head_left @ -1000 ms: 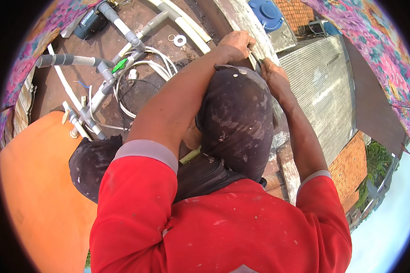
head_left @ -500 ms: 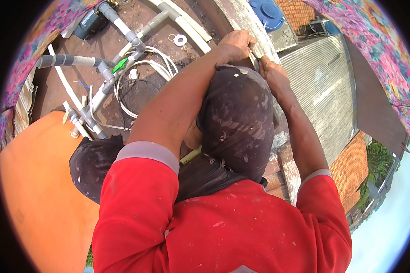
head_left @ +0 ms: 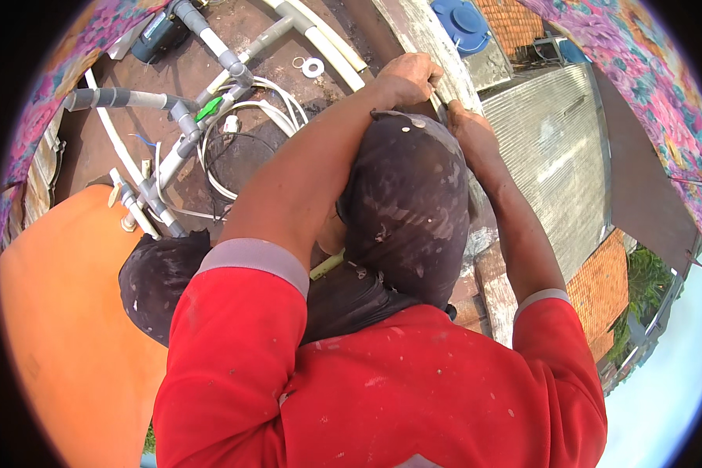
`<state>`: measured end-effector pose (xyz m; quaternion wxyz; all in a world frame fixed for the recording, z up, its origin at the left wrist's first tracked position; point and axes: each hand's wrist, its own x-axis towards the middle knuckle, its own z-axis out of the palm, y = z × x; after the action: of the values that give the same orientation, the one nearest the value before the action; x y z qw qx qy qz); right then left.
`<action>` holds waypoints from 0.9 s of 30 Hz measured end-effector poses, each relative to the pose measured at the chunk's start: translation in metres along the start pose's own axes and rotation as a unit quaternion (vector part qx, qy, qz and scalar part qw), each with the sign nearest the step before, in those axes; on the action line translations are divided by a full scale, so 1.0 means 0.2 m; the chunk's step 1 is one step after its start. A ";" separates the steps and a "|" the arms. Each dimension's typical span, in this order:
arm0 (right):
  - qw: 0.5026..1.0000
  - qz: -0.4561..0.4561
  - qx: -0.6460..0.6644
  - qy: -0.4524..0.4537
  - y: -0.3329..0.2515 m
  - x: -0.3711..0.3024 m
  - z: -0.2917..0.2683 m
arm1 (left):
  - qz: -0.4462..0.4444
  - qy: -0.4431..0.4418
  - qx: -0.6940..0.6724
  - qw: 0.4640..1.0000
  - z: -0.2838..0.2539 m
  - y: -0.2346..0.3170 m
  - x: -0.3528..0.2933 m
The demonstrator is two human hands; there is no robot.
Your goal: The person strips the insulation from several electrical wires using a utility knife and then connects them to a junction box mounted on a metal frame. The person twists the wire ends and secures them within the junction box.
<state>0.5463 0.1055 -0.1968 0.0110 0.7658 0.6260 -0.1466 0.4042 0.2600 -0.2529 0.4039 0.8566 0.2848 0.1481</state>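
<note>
Both my arms reach forward past my head, which is wrapped in a dark cloth [head_left: 405, 210]. My left hand [head_left: 407, 74] is curled over the top of a grey concrete wall [head_left: 421, 31], its fingers closed on a thin pale strip [head_left: 437, 99]. My right hand [head_left: 469, 132] sits just below and to the right, gripping the same strip; the dark cloth partly hides its fingers. The two hands almost touch.
Below on the brown roof lie grey and white pipes [head_left: 210, 47], a green-handled valve [head_left: 208, 109], coiled white hose [head_left: 246, 117] and a white ring [head_left: 313, 67]. An orange tank [head_left: 62, 327] fills the left. Beyond the wall are a corrugated metal roof [head_left: 554, 156] and a blue tank lid [head_left: 462, 19].
</note>
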 end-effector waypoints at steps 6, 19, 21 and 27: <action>1.000 0.005 0.004 -0.011 0.01 0.00 0.01 | -0.025 -0.029 -0.015 0.999 -0.01 -0.01 0.01; 1.000 -0.001 0.022 0.000 0.03 -0.05 0.03 | -0.012 -0.024 0.013 1.000 -0.02 -0.01 0.01; 1.000 -0.008 0.022 0.005 0.03 -0.05 0.03 | -0.009 -0.027 0.017 0.999 -0.02 -0.01 0.01; 0.999 0.016 0.026 -0.016 0.02 -0.07 0.03 | -0.020 -0.021 0.007 1.000 -0.03 0.01 0.00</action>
<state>0.5471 0.0900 -0.2007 0.0035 0.7734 0.6093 -0.1747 0.4030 0.2629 -0.2480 0.4069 0.8565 0.2941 0.1199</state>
